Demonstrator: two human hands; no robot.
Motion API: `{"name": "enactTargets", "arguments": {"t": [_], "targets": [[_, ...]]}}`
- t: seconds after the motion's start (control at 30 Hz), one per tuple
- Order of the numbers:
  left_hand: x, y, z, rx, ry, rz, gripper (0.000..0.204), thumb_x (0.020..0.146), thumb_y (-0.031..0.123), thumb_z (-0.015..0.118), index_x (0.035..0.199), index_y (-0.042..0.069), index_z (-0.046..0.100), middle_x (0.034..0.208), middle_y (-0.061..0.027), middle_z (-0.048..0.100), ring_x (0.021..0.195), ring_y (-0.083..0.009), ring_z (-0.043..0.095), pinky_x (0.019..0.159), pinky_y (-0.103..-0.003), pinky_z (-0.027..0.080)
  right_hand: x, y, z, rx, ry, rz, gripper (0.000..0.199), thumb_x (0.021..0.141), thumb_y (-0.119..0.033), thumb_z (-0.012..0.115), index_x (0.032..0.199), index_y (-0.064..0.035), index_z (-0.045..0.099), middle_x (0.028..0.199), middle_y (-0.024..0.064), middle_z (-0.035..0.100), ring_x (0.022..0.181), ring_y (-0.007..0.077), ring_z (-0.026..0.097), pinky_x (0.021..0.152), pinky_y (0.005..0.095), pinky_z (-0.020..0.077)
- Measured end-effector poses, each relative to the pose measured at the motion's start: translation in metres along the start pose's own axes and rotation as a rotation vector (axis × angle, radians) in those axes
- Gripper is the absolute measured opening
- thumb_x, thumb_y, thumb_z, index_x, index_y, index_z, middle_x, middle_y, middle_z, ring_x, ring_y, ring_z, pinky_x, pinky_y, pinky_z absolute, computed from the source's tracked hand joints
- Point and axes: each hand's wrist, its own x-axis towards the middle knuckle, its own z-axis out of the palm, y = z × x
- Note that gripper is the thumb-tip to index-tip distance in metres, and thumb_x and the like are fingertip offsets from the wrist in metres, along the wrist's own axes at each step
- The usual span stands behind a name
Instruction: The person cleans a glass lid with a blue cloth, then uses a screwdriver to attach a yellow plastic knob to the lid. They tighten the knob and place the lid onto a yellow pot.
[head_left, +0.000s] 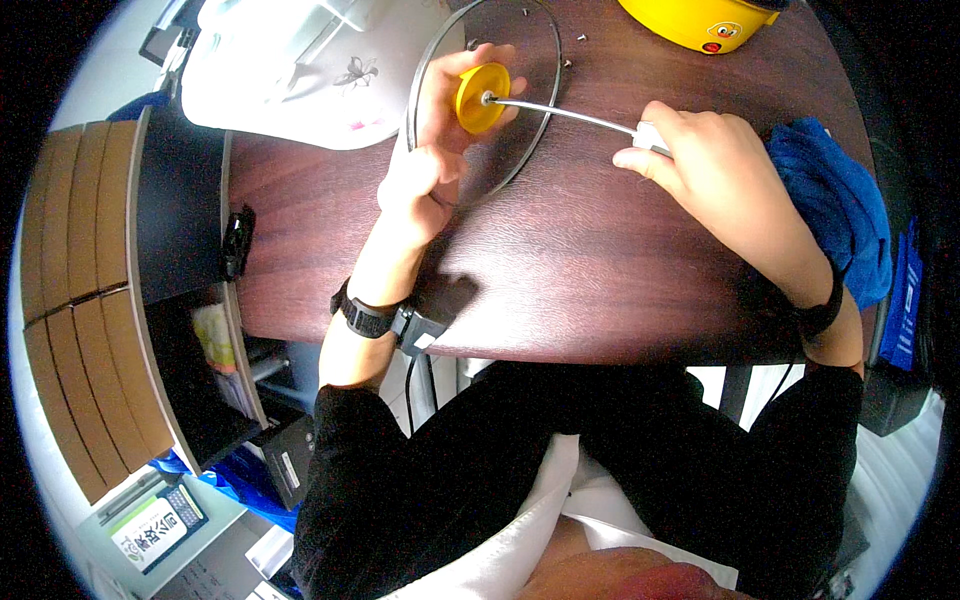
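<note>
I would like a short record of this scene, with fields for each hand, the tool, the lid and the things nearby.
left hand: the left hand holds the yellow knob against the glass lid
right hand: the right hand grips the screwdriver by its handle
tool: shaft nearly level, tip at the knob's centre
lid: round, clear, dark rim, tilted on the brown table
nearby: yellow appliance at the far edge, blue cloth on the right, small screws past the lid
</note>
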Motion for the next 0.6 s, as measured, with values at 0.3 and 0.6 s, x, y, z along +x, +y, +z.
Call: {"name": "enactTargets", "arguments": {"t": [0.3,0.6], "targets": [[-0.0014,0.0009,-0.0015,0.055,-0.006,0.025,0.08,0.065,0.033,0.049,0.139,0.006,0.034,0.144,-0.0159,0.036,0.13,-0.0313,0.042,0.108,-0.041,0.03,0.0045,0.0033,0.004,0.256,-0.074,0.055,0.037,0.086,-0.036,0.064,0.075,-0.001,0.061,0.069,0.0207,0.062,0.066,0.0389,0.062,0.06,0.0463,0.0489],[-0.0016,-0.0013,-0.0035,0.094,-0.004,0.036,0.088,0.074,0.059,0.053,0.141,0.006,0.032,0.144,-0.0163,0.036,0.129,-0.0303,0.044,0.106,-0.042,0.032,0.0056,0.0044,0.0107,0.476,-0.173,0.085,0.037,0.09,-0.03,0.063,0.075,0.0025,0.053,0.057,0.0167,0.044,0.049,0.0227,0.04,0.049,0.0364,0.0361]]}}
